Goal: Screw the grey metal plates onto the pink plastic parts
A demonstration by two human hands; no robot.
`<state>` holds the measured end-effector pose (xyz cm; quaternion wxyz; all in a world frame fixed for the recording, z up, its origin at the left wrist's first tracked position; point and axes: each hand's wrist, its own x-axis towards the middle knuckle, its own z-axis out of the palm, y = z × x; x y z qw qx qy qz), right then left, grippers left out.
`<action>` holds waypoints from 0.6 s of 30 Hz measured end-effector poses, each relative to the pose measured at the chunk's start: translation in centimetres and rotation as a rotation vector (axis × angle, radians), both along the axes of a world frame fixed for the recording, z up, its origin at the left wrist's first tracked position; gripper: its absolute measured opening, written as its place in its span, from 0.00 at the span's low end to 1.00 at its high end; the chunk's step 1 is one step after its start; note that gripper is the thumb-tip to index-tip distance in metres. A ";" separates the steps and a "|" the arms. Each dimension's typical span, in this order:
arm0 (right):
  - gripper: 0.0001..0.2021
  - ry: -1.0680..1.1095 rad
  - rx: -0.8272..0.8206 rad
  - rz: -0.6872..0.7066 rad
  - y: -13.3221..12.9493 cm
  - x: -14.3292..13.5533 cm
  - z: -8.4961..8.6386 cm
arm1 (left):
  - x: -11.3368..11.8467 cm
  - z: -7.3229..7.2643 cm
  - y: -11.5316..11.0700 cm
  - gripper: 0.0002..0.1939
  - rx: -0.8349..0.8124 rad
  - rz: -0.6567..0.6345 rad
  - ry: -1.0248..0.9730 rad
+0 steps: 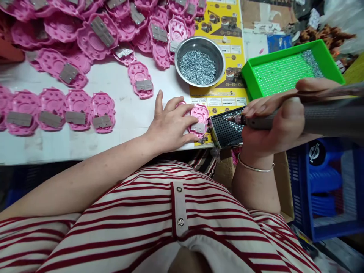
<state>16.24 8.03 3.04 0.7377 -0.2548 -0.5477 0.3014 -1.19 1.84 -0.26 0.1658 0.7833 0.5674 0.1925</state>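
A pink plastic part (199, 115) with a grey metal plate lies near the table's front edge. My left hand (173, 123) rests beside it with fingers spread, the fingertips touching its left side; more pink plastic shows under the fingers. In my right hand (273, 117) is a dark electric screwdriver (318, 113), held nearly level and pointing left. Its tip is over a black perforated tray (227, 127) of small screws, just right of the pink part. Whether a screw sits on the tip is too small to tell.
A metal bowl (184, 77) of screws stands behind my left hand. The green tray (250, 81) at the right holds a screw rack. Pink parts are piled at the back left, with a row of several (75, 100) in front. Blue crates (301, 220) stand below right.
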 end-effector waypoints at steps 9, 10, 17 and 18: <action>0.12 -0.073 0.011 -0.160 1.0 0.1 -1.5 | -0.1 0.0 -0.2 0.19 -0.007 0.003 0.014; 0.13 -0.095 0.000 -0.163 1.0 0.3 -1.5 | 0.0 0.0 -0.2 0.19 -0.006 0.005 0.013; 0.11 -0.098 -0.062 -0.149 0.4 0.5 -0.7 | -0.2 -0.3 -0.1 0.20 0.000 0.003 -0.006; 0.10 -0.083 -0.067 -0.148 0.2 0.3 -0.3 | -0.2 -0.4 -0.1 0.22 0.007 0.005 -0.007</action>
